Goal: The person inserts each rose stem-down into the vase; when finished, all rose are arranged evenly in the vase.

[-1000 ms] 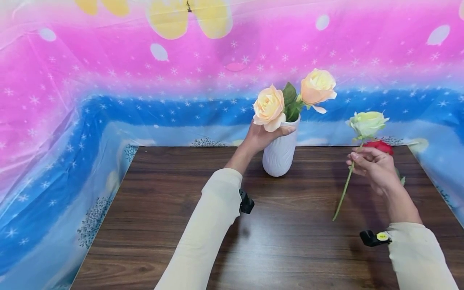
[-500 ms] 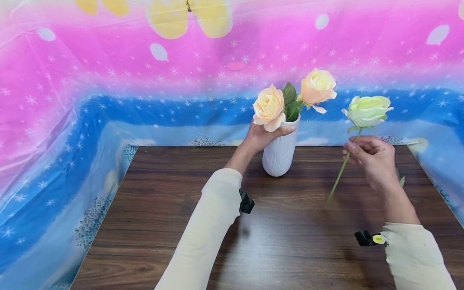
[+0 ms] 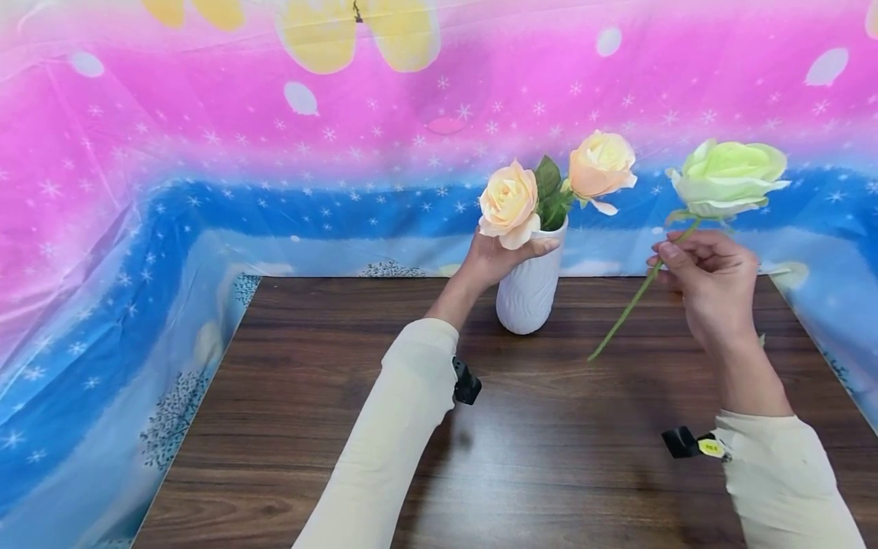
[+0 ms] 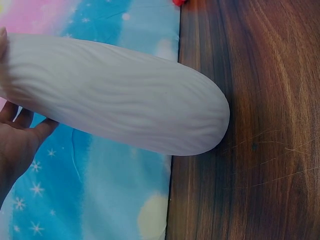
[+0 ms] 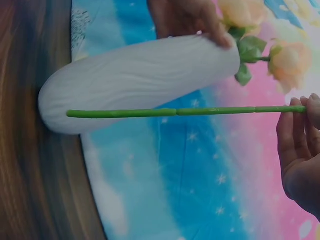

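Observation:
In the head view my left hand (image 3: 492,263) grips the white ribbed vase (image 3: 527,299) just below its rim, thumb across the near side. The vase stands on the table, leaning slightly. Two peach roses, a left one (image 3: 509,204) and a right one (image 3: 602,164), rise from its mouth among green leaves (image 3: 547,179). To the right, my right hand (image 3: 720,286) pinches a pale green rose (image 3: 730,179) by its stem, just under the bloom. That stem (image 5: 215,111) slants down toward the vase in the head view, its lower end free in the air.
The dark wooden table (image 3: 309,427) ends at a printed pink and blue cloth (image 3: 329,213) behind. A bit of red (image 4: 178,2) shows at the top of the left wrist view. A leaf tip (image 3: 761,340) peeks out beside my right wrist.
My right hand has lifted the green rose, its stem end swinging up and leftward. The red rose seen behind that hand earlier is now hidden. My left hand and the vase have stayed put.

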Available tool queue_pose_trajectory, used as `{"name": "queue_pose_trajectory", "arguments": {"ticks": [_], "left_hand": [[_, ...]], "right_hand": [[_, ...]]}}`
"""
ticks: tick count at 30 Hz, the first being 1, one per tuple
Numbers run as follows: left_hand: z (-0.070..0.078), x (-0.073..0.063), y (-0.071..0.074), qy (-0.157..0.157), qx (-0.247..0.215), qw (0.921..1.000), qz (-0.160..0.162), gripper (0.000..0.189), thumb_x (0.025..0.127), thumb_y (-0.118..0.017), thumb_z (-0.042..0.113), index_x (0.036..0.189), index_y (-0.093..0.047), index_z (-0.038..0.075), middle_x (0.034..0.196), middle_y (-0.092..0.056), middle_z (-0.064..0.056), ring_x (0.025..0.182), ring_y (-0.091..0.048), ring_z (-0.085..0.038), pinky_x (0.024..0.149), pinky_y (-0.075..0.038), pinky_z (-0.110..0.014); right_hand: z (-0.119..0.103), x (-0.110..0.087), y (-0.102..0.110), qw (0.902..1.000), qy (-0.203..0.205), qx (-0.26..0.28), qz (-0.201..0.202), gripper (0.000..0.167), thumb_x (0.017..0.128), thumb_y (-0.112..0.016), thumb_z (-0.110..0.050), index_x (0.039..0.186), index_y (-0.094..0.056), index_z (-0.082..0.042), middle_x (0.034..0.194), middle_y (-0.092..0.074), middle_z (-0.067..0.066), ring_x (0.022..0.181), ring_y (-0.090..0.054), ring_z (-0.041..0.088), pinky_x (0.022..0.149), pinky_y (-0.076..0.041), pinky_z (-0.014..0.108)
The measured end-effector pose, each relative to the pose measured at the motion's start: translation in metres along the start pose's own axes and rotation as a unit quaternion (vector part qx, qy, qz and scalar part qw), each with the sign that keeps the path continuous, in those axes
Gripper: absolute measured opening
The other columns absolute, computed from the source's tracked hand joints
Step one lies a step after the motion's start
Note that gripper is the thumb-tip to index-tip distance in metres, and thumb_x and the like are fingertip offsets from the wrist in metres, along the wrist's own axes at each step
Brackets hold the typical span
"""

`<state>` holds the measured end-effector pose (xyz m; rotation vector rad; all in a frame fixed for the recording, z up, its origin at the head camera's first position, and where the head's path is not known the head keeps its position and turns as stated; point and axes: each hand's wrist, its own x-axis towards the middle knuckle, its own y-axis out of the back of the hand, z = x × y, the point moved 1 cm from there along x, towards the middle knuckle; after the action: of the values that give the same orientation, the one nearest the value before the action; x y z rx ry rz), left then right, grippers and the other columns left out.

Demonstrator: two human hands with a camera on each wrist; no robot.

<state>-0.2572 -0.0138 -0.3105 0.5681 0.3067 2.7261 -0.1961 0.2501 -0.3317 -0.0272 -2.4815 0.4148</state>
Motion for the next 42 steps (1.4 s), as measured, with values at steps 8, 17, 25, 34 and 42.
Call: {"name": "queue_pose_trajectory", "arguments": {"ticks": [8, 17, 25, 34, 42], "left_hand": [[-0.002, 0.001, 0.000, -0.007, -0.005, 1.0000, 0.004, 0.077, 0.084, -0.080, 0.005, 0.150, -0.041, 0.002, 0.149, -0.050, -0.017, 0.139, -0.051, -0.030, 0.112, -0.047, -0.040], [-0.002, 0.001, -0.001, -0.018, -0.015, 0.9997, 0.000, 0.081, 0.084, -0.080, 0.004, 0.153, -0.038, 0.001, 0.150, -0.048, -0.019, 0.140, -0.050, -0.031, 0.113, -0.047, -0.040], [-0.010, 0.005, -0.002, -0.004, 0.008, 1.0000, 0.004, 0.081, 0.084, -0.080, 0.008, 0.153, -0.038, 0.003, 0.151, -0.049, -0.017, 0.141, -0.050, -0.029, 0.114, -0.046, -0.039], [-0.034, 0.013, -0.004, -0.002, 0.027, 0.9995, 0.016, 0.080, 0.083, -0.084, 0.017, 0.151, -0.043, 0.012, 0.149, -0.053, -0.009, 0.137, -0.053, -0.021, 0.111, -0.048, -0.037], [-0.007, 0.003, -0.001, -0.020, -0.012, 0.9997, 0.005, 0.075, 0.082, -0.080, 0.002, 0.148, -0.044, 0.000, 0.146, -0.052, -0.020, 0.137, -0.053, -0.030, 0.111, -0.048, -0.038]], "right_hand": [[-0.007, 0.012, -0.015, 0.9980, 0.056, 0.029, 0.000, 0.011, 0.091, -0.056, 0.021, 0.098, -0.065, 0.022, 0.084, -0.078, 0.014, 0.073, -0.077, 0.020, 0.070, -0.063, 0.029], [-0.016, 0.025, -0.027, 0.9954, 0.077, 0.043, 0.037, 0.012, 0.091, -0.061, 0.018, 0.101, -0.065, 0.021, 0.081, -0.077, 0.014, 0.068, -0.073, 0.021, 0.065, -0.063, 0.030], [-0.031, 0.041, -0.035, 0.9905, 0.093, 0.078, 0.065, 0.011, 0.090, -0.062, 0.017, 0.101, -0.066, 0.017, 0.082, -0.077, 0.017, 0.069, -0.073, 0.024, 0.062, -0.063, 0.031], [-0.046, 0.057, -0.049, 0.9833, 0.099, 0.096, 0.119, 0.007, 0.090, -0.065, 0.014, 0.098, -0.063, 0.013, 0.079, -0.074, 0.018, 0.066, -0.070, 0.024, 0.060, -0.062, 0.031], [-0.057, 0.064, -0.055, 0.9756, 0.117, 0.087, 0.164, 0.001, 0.097, -0.059, 0.007, 0.096, -0.059, 0.006, 0.083, -0.065, 0.016, 0.072, -0.067, 0.025, 0.061, -0.060, 0.031]]}}
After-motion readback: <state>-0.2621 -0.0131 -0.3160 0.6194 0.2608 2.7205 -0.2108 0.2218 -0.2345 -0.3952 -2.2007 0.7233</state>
